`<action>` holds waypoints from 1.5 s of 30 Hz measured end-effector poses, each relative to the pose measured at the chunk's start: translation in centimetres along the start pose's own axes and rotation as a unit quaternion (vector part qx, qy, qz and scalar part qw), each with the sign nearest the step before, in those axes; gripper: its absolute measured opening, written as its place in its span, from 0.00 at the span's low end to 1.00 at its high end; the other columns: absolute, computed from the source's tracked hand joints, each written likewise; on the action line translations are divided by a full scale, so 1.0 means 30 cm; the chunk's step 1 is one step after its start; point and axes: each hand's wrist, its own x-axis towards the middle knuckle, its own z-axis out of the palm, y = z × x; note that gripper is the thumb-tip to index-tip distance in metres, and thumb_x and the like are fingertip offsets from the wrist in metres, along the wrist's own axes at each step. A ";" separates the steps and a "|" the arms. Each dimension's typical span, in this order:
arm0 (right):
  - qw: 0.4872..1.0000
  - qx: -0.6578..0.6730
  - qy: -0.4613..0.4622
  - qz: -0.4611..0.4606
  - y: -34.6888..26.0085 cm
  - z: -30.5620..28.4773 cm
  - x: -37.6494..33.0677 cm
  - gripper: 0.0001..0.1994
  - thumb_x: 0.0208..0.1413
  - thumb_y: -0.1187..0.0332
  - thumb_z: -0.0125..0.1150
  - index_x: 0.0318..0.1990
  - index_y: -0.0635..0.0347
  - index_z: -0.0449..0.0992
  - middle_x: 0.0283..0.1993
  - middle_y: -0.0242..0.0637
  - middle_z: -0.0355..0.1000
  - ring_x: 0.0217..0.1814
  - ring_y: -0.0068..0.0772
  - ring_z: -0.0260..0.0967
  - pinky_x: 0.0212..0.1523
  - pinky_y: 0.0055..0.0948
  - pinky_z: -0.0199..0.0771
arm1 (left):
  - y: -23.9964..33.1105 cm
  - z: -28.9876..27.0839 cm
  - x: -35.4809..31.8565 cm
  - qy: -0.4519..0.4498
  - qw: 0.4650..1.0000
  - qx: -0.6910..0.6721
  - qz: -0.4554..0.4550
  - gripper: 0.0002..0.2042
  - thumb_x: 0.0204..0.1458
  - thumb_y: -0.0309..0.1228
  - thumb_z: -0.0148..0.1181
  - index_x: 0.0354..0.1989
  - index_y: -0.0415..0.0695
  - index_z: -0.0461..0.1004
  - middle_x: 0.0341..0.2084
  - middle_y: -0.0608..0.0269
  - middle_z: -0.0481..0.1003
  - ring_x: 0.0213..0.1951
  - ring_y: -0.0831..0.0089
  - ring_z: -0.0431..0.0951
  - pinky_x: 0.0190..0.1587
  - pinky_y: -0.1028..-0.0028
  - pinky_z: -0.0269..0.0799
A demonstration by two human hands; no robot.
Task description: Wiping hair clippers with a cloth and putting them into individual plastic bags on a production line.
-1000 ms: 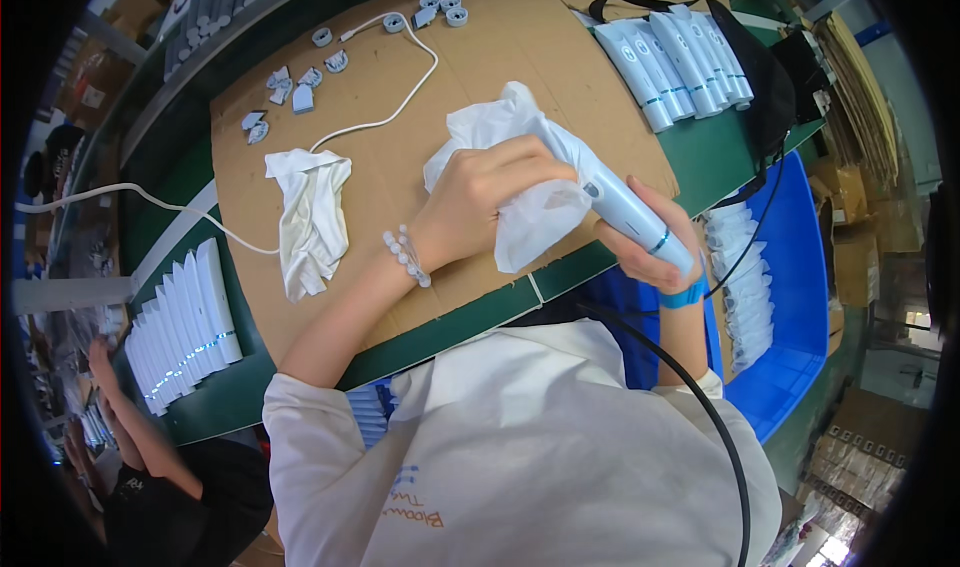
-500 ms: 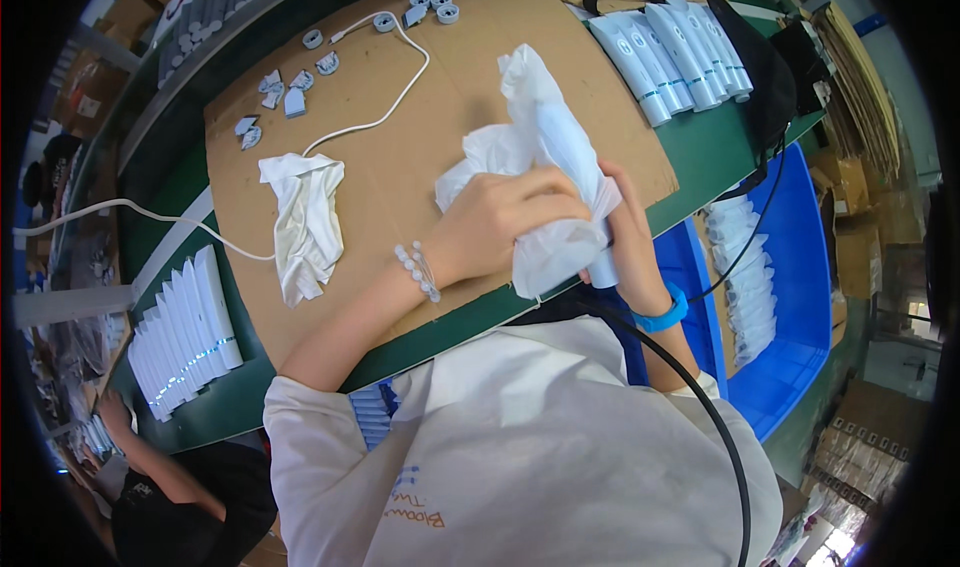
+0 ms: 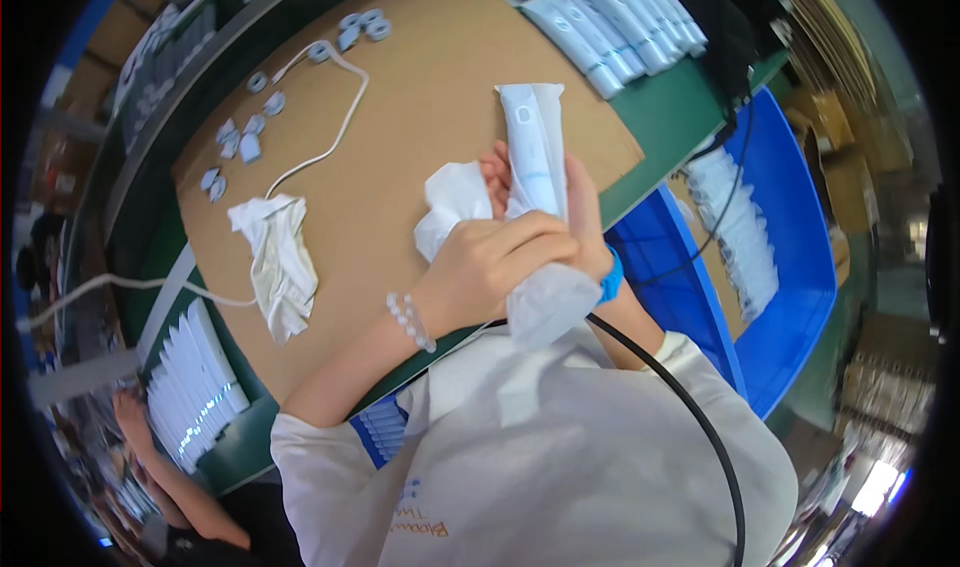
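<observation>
Head view, centre of frame: left hand (image 3: 490, 267) was closed around a white cloth (image 3: 545, 302), pressing it against a white handheld device (image 3: 532, 152) in a clear sleeve. The device stood roughly upright in the picture, its top end pointing toward the upper centre, over the brown cardboard mat (image 3: 420, 117). Right hand (image 3: 585, 232) sat behind the device, mostly hidden; fingers curled around its lower part, so gripping it. Blue wristband (image 3: 612, 275) on that wrist, bead bracelet (image 3: 412, 322) on the left wrist.

A second crumpled white cloth (image 3: 275, 262) lay on the mat at centre left, well apart from the hands. A white cable (image 3: 330, 137) ran across the mat toward the upper left, near a scatter of small grey-blue round parts (image 3: 245, 137).

Upper right: a row of similar white devices (image 3: 615, 22) lay side by side at the mat's edge. Right of frame: blue bin (image 3: 800, 267) holding more bagged pieces. Lower left: a stack of white flat pieces (image 3: 195, 387) on the green table (image 3: 690, 107), with another person's hand (image 3: 130, 417) next to it. A black cable (image 3: 690, 417) crossed the person's white shirt at the bottom.
</observation>
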 end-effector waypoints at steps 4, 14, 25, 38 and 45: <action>0.979 -0.166 0.091 -0.071 -0.027 0.095 -0.062 0.19 0.56 0.55 0.47 0.46 0.63 0.65 0.31 0.37 0.67 0.27 0.27 0.66 0.28 0.24 0.68 | -0.012 0.007 -0.001 -0.046 0.995 0.014 0.089 0.12 0.34 0.28 0.62 0.32 0.42 0.74 0.29 0.63 0.74 0.22 0.68 0.75 0.23 0.74 0.69; 0.586 -0.494 0.394 -0.508 -0.581 -0.024 -0.569 0.19 0.53 0.51 0.54 0.35 0.60 0.63 0.24 0.32 0.63 0.15 0.18 0.57 0.14 0.17 0.54 | -0.106 -0.043 -0.055 0.045 0.981 0.075 -0.174 0.10 0.42 0.19 0.57 0.35 0.39 0.70 0.30 0.56 0.73 0.34 0.62 0.74 0.38 0.71 0.69; 0.495 -0.694 0.523 -0.006 -1.102 -0.739 -0.764 0.23 0.49 0.52 0.55 0.24 0.70 0.73 0.16 0.39 0.66 0.11 0.28 0.62 0.10 0.26 0.58 | -0.114 -0.021 -0.051 -0.018 0.975 0.076 -0.209 0.06 0.50 0.21 0.52 0.36 0.40 0.68 0.31 0.59 0.69 0.37 0.70 0.69 0.43 0.74 0.63; 0.430 -0.703 0.544 -0.157 -0.932 -1.102 -0.368 0.22 0.58 0.55 0.37 0.41 0.68 0.68 0.36 0.56 0.71 0.32 0.55 0.70 0.28 0.52 0.71 | -0.114 -0.013 -0.053 -0.015 0.962 0.085 -0.257 0.04 0.52 0.23 0.50 0.36 0.41 0.66 0.32 0.60 0.68 0.37 0.70 0.68 0.44 0.74 0.62; 0.565 -0.674 0.476 -0.022 -0.896 -0.856 -0.382 0.23 0.59 0.52 0.39 0.49 0.64 0.64 0.42 0.48 0.67 0.35 0.46 0.67 0.35 0.44 0.70 | -0.102 -0.033 -0.059 -0.036 0.964 0.099 -0.244 0.06 0.51 0.22 0.50 0.38 0.40 0.67 0.34 0.58 0.69 0.37 0.69 0.68 0.44 0.73 0.63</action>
